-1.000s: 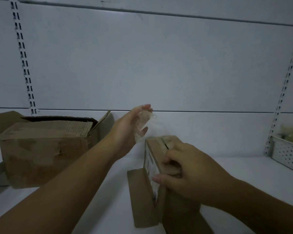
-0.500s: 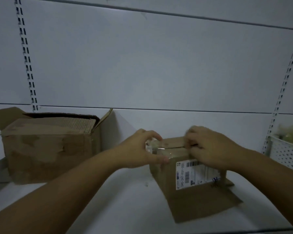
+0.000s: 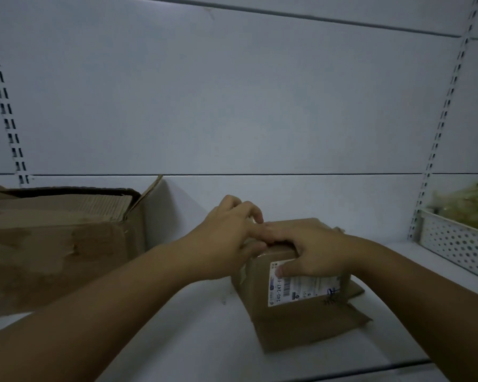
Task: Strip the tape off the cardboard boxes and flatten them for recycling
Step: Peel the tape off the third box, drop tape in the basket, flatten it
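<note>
On the white shelf, the small box stands front and centre, one flap splayed flat beneath it. My left hand grips its top left corner, fingers curled over, thumb against the side. My right hand holds the top, fingers bent across it, thumb pressed on the white label. An open big box sits well to the left, a perforated basket at the right edge.
</note>
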Demonstrator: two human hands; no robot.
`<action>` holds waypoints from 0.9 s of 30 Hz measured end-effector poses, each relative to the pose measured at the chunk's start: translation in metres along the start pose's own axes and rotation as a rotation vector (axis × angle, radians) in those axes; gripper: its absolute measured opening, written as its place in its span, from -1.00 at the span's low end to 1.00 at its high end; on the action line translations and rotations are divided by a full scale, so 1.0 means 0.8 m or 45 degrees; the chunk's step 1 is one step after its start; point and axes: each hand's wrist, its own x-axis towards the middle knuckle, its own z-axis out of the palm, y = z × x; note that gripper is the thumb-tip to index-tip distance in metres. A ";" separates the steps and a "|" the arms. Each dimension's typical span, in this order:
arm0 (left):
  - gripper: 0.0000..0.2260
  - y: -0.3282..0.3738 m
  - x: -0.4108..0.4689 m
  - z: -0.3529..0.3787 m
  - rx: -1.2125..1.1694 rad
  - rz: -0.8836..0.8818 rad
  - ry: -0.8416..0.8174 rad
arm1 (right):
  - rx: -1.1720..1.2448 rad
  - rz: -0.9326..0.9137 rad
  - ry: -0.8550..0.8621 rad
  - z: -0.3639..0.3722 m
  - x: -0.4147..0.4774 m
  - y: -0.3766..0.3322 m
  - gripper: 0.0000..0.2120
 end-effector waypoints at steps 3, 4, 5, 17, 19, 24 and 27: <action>-0.81 -0.004 0.013 -0.005 0.084 0.047 -0.126 | 0.008 0.019 -0.027 -0.001 0.001 0.001 -0.66; -0.83 -0.003 0.017 -0.008 0.087 0.064 -0.171 | 0.015 0.026 -0.033 -0.002 0.002 0.002 -0.69; -0.84 -0.002 0.022 -0.010 0.083 0.083 -0.213 | 0.015 0.031 -0.037 -0.003 0.002 0.002 -0.70; -0.94 -0.002 0.049 -0.034 0.031 0.105 -0.447 | 0.039 0.066 -0.052 0.000 0.005 0.011 -0.58; -0.87 -0.008 0.037 -0.038 -0.086 0.020 -0.239 | 0.003 0.076 -0.061 -0.002 0.003 0.019 -0.44; -0.75 -0.018 -0.007 -0.053 -0.726 -0.269 0.437 | 0.144 0.052 -0.197 -0.016 -0.004 0.036 -0.35; -0.78 -0.022 -0.037 -0.033 -0.668 -0.471 0.906 | 0.236 0.048 -0.209 -0.017 0.001 0.038 -0.40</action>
